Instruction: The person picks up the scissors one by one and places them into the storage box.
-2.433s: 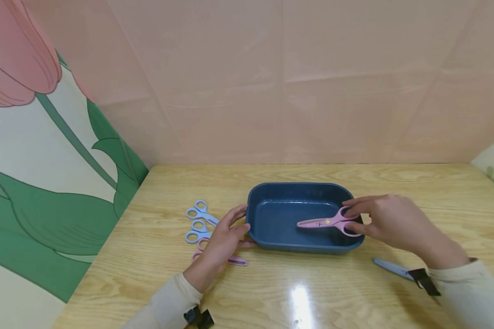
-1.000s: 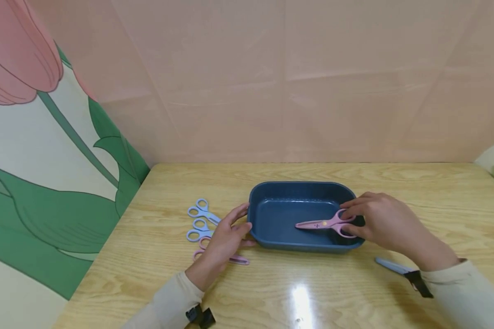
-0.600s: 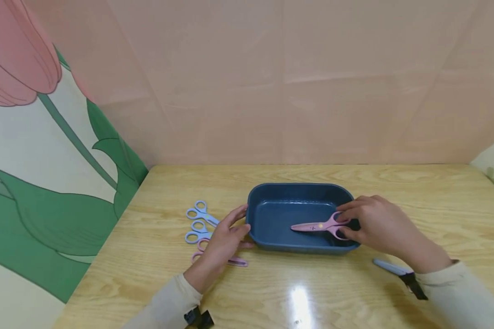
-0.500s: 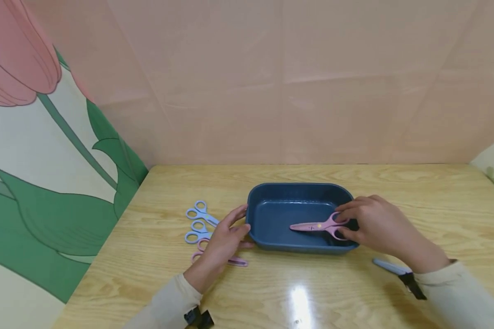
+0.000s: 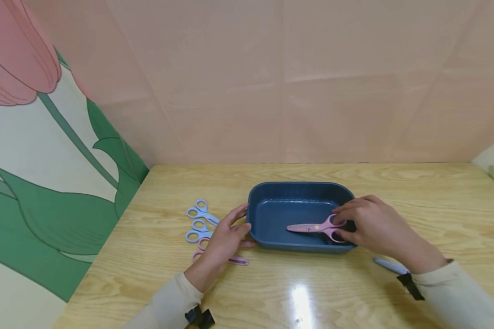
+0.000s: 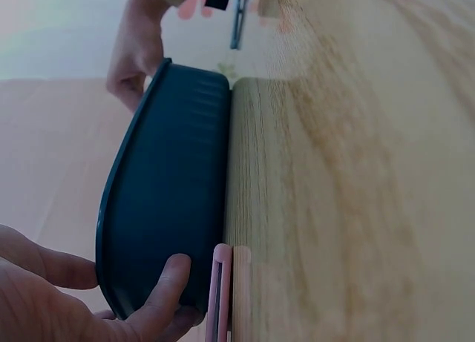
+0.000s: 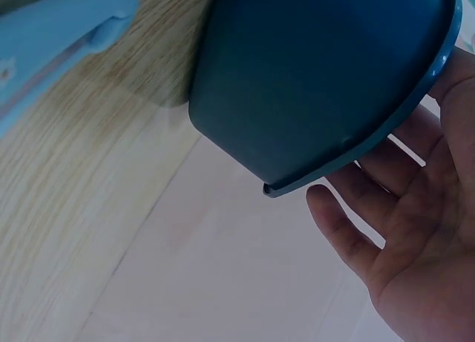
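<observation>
A dark blue rectangular dish [image 5: 300, 249] stands on the wooden table. My left hand [image 5: 224, 240] holds its left end, thumb and fingers against the outer wall and rim, as the left wrist view also shows with the dish [image 6: 167, 171]. Over the dish's right end, my right hand [image 5: 376, 228] pinches pink scissors [image 5: 313, 227] by the handle loops. Their closed blades point left over the dish floor; whether they touch it I cannot tell. In the right wrist view the dish wall hides the scissors, and some fingers [image 7: 345, 231] reach past the rim.
Left of the dish lie two blue scissors [image 5: 197, 212] and another pink pair [image 5: 238, 260], partly hidden under my left hand and forearm. A light blue scissor blade [image 5: 389, 265] shows beside my right wrist, the rest covered. A pink-covered wall [image 5: 280, 91] rises behind the table.
My right hand has moved left and slightly down into the dish with the pink scissors, whose tips now lie further left. The left hand and the dish have stayed in place.
</observation>
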The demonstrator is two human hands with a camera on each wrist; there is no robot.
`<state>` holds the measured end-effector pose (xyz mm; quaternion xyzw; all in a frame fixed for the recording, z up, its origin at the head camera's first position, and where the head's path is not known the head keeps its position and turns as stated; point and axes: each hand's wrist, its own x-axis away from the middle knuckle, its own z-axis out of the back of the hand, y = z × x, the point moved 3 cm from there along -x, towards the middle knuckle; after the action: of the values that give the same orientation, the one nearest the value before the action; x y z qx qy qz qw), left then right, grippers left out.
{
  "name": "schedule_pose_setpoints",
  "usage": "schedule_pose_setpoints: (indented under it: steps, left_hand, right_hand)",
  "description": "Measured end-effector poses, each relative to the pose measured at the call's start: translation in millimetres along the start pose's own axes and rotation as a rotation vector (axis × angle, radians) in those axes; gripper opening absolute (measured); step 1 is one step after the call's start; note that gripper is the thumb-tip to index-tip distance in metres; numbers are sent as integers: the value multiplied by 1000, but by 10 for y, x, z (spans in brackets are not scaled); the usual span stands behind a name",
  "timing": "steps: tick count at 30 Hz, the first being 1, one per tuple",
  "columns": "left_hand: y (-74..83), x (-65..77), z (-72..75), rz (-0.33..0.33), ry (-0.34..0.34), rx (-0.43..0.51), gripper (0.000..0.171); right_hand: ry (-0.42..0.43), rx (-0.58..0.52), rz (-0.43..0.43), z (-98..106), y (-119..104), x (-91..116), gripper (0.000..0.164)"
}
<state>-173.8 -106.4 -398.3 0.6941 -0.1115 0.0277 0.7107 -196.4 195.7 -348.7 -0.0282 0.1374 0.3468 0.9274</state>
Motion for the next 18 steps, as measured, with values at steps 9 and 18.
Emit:
schedule_pose_setpoints:
  steps: [9, 18]
  left_hand:
    - [-7, -4, 3, -5, -1, 2, 50]
    - [-12, -14, 6, -13, -4, 10, 51]
  right_hand:
    - [-3, -8, 5, -16, -14, -5, 23]
    - [11, -16, -2, -36, -10, -21, 19]
